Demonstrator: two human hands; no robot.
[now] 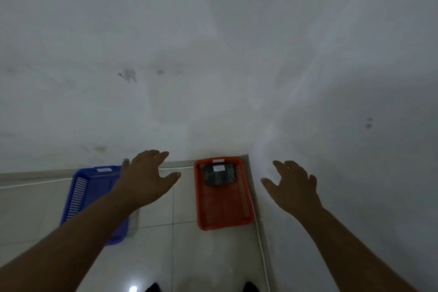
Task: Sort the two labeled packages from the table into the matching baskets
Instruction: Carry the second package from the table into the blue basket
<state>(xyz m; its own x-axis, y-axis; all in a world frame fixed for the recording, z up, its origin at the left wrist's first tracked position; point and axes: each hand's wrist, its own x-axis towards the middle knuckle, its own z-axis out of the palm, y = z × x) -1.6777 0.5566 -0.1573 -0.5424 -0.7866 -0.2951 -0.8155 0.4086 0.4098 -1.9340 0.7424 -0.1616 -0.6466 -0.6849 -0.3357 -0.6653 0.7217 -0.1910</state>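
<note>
An orange basket (222, 211) sits on the tiled floor in the corner of two walls. A dark package (219, 179) with a white label lies in its far end. To the left stands a blue basket (80, 192), partly hidden by my left forearm; what it holds cannot be seen. My left hand (148, 178) hovers above the blue basket's right far corner, fingers spread and holding nothing. My right hand (294, 185) is held out to the right of the orange basket, in front of the right wall, fingers apart and holding nothing.
White walls (213, 54) fill the upper view and the right side, meeting at a corner behind the orange basket. Pale floor tiles (180, 256) lie below. The tips of two dark shoes (154, 288) show at the bottom edge.
</note>
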